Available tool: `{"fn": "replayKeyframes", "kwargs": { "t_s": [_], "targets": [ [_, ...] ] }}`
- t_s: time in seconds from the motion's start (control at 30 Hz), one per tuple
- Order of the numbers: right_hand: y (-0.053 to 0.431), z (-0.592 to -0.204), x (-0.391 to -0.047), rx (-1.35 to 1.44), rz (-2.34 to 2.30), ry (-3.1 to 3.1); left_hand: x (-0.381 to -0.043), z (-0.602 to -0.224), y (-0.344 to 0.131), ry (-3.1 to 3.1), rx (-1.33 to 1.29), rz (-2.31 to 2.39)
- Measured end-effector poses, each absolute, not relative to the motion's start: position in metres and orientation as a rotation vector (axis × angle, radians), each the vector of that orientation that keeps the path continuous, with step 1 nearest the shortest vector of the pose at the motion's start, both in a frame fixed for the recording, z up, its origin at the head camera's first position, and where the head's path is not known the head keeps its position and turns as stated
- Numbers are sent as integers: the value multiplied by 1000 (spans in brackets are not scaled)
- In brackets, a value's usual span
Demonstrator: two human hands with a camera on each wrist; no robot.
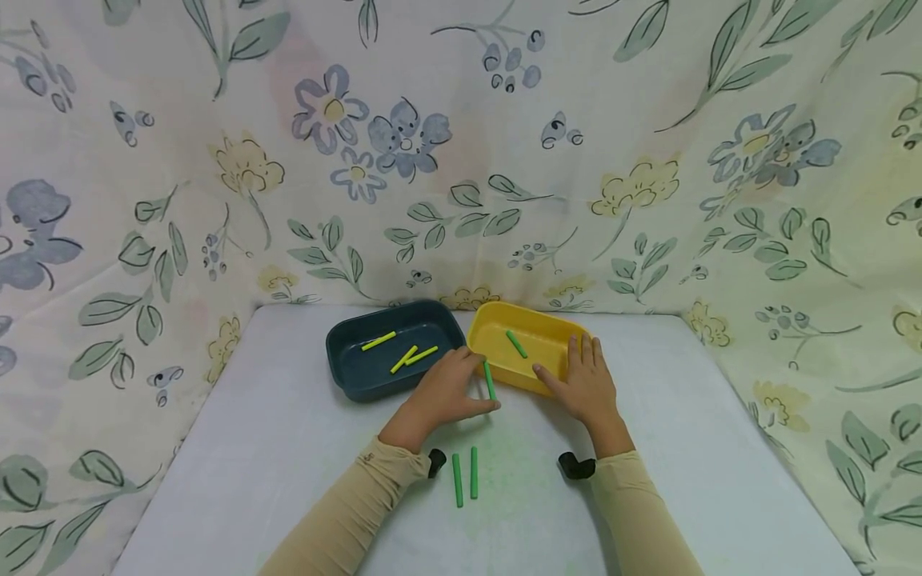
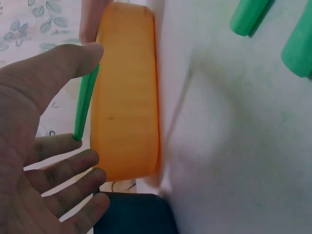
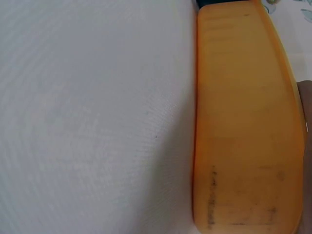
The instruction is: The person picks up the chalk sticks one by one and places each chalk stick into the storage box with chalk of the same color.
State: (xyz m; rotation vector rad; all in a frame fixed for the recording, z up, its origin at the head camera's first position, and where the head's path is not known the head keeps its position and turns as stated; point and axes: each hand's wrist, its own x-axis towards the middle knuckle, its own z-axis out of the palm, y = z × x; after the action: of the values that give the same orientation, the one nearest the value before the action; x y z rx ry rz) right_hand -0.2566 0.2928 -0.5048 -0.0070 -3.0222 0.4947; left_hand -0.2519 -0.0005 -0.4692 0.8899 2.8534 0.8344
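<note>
My left hand (image 1: 448, 390) pinches a slim green stick (image 1: 490, 381) between thumb and index fingertip, just in front of the yellow tray (image 1: 551, 346). In the left wrist view the green stick (image 2: 86, 103) spans thumb to finger, the other fingers spread apart. My right hand (image 1: 589, 386) rests on the yellow tray's right front rim, fingers fairly straight. Another green stick (image 1: 516, 344) lies inside that tray. Nearer me, two green sticks (image 1: 457, 480) lie side by side on the white table. The right wrist view shows the tray's outer wall (image 3: 246, 117) and only a sliver of hand.
A dark blue tray (image 1: 360, 390) stands left of the yellow one, close against it, holding three yellow sticks (image 1: 378, 341). Floral cloth (image 1: 432, 232) hangs behind the white table (image 1: 288, 480) and along its sides. Black wrist devices (image 1: 576, 466) sit by both sleeves.
</note>
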Motion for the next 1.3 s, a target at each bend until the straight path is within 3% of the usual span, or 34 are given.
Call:
{"fn": "replayKeyframes", "kwargs": {
  "t_s": [1.3],
  "targets": [
    [290,-504,-255,-7,491,-3019,-273,-462,2,2929,882,914]
  ]
}}
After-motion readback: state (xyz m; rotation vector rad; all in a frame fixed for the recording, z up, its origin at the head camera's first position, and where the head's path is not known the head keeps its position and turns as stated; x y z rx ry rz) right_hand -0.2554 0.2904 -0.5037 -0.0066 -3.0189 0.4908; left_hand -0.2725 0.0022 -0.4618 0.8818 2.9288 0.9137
